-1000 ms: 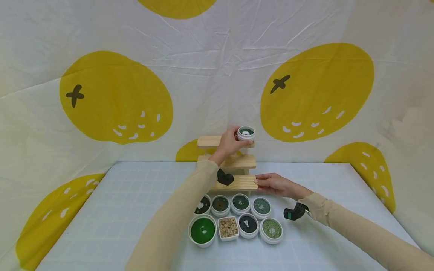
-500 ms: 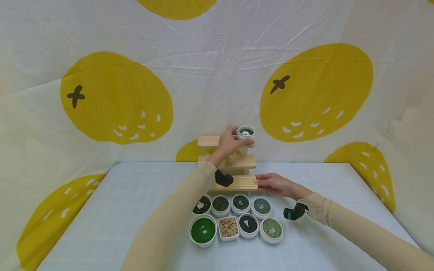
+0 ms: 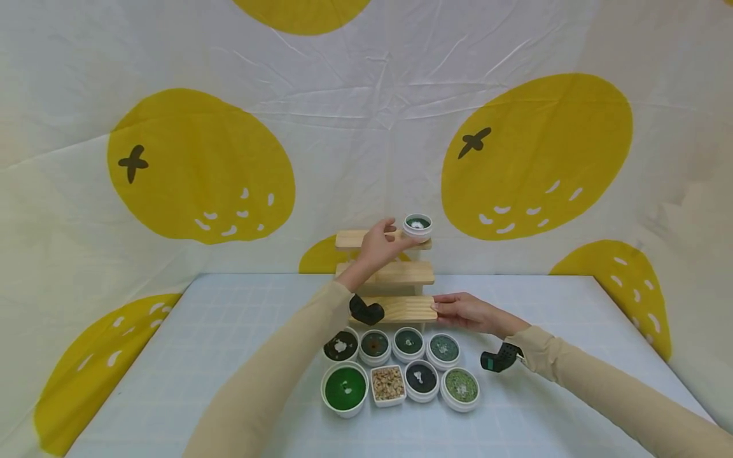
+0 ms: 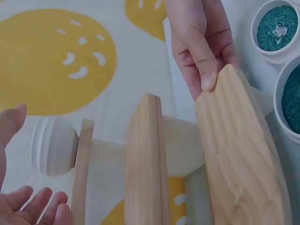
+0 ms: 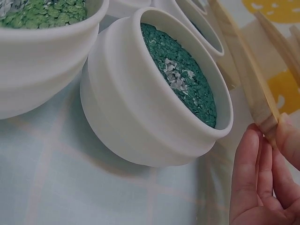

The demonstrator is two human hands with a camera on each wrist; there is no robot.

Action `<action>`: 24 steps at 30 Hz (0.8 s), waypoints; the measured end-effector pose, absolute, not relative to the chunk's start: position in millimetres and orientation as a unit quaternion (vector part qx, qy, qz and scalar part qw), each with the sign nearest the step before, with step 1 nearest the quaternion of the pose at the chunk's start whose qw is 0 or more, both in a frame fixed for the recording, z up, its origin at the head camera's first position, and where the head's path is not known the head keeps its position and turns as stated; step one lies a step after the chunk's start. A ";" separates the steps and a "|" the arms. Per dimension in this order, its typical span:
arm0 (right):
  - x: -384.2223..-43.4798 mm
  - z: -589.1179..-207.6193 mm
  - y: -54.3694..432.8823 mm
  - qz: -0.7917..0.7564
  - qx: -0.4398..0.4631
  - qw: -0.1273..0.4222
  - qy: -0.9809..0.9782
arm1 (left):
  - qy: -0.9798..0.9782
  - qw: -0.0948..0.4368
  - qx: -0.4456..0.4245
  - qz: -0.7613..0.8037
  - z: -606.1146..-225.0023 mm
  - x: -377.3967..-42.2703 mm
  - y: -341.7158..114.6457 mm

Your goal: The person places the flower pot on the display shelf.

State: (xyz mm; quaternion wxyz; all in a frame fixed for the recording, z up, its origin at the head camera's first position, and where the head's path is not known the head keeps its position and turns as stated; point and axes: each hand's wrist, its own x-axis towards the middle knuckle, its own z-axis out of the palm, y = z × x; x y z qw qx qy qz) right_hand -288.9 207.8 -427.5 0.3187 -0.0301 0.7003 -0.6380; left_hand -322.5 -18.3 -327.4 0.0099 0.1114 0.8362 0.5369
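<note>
A small white pot (image 3: 418,234) with dark green and white contents stands at the right end of the top shelf of a three-tier wooden stand (image 3: 389,273). Just left of that pot is my left hand (image 3: 378,247), its fingers spread. In the left wrist view, a gap shows between these fingers (image 4: 49,206) and the ribbed pot (image 4: 55,146). My right hand (image 3: 472,315) pinches the right end of the lowest shelf (image 3: 409,308) between thumb and fingers. The right wrist view shows the same grip at the wooden shelf's end (image 5: 265,117).
In front of the stand, several white pots sit in two rows, among them a bright green one (image 3: 345,388) and a speckled green one (image 3: 460,387). A square dish (image 3: 388,385) holds brown bits. Behind the table (image 3: 172,381) hangs a fruit-patterned cloth (image 3: 355,146).
My left hand has let go of the white pot and drawn slightly left. The pot stays on the top shelf. My right hand keeps its grip on the lowest shelf.
</note>
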 end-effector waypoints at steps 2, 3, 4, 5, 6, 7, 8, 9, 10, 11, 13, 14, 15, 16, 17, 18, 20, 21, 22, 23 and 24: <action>-288.8 -427.6 207.9 -0.639 -0.029 0.318 0.699 | 0.834 0.011 0.103 0.542 -327.6 -319.1 -22.2; -288.8 -427.5 208.0 -0.640 -0.029 0.319 0.699 | 0.833 0.011 0.099 0.545 -327.7 -317.4 -24.1; -288.8 -427.5 208.0 -0.640 -0.031 0.319 0.698 | 0.831 0.012 0.097 0.548 -327.9 -315.8 -26.2; -288.8 -427.6 208.1 -0.641 -0.031 0.320 0.697 | 0.828 0.014 0.094 0.552 -328.2 -314.2 -28.1; -288.8 -427.7 208.2 -0.640 -0.031 0.320 0.698 | 0.827 0.015 0.092 0.554 -328.4 -312.4 -30.0; -288.8 -427.7 208.4 -0.640 -0.030 0.319 0.698 | 0.826 0.016 0.090 0.556 -328.6 -310.7 -32.0; -288.8 -427.7 208.6 -0.640 -0.031 0.319 0.698 | 0.824 0.018 0.089 0.559 -328.7 -308.9 -33.9; -288.9 -427.8 208.7 -0.639 -0.032 0.319 0.699 | 0.822 0.020 0.089 0.563 -328.8 -307.1 -35.7; -289.0 -428.2 208.4 -0.638 -0.034 0.319 0.700 | 0.820 0.021 0.088 0.566 -329.0 -305.2 -37.9; -289.2 -428.6 208.3 -0.638 -0.034 0.318 0.700 | 0.818 0.021 0.086 0.569 -329.0 -303.0 -40.0; -289.7 -429.4 208.0 -0.640 -0.031 0.317 0.699 | 0.810 0.021 0.089 0.579 -329.0 -298.5 -44.1; -289.9 -429.8 208.0 -0.641 -0.029 0.317 0.698 | 0.806 0.021 0.092 0.584 -329.0 -296.2 -46.1; -290.1 -430.2 207.9 -0.642 -0.029 0.317 0.698 | 0.805 0.019 0.094 0.586 -328.7 -293.9 -47.9; -290.1 -430.4 207.9 -0.643 -0.028 0.317 0.697 | 0.802 0.018 0.096 0.589 -328.5 -291.5 -49.8; -290.3 -430.6 207.9 -0.645 -0.025 0.317 0.695 | 0.800 0.016 0.099 0.592 -328.2 -289.0 -51.6; -290.5 -430.6 207.9 -0.645 -0.025 0.317 0.695 | 0.797 0.015 0.101 0.596 -327.8 -286.3 -53.4; -290.5 -430.4 208.1 -0.645 -0.027 0.318 0.695 | 0.796 0.013 0.102 0.596 -326.7 -280.7 -56.9; -290.7 -430.3 208.3 -0.644 -0.027 0.317 0.695 | 0.797 0.012 0.102 0.595 -326.2 -278.3 -58.5; -290.8 -430.3 208.5 -0.644 -0.028 0.317 0.695 | 0.796 0.012 0.103 0.596 -325.9 -276.1 -60.0; -290.9 -430.2 208.7 -0.644 -0.029 0.317 0.696 | 0.796 0.012 0.105 0.595 -325.7 -274.3 -61.5; -290.8 -430.3 209.0 -0.643 -0.030 0.316 0.697 | 0.797 0.012 0.107 0.595 -325.0 -272.3 -62.8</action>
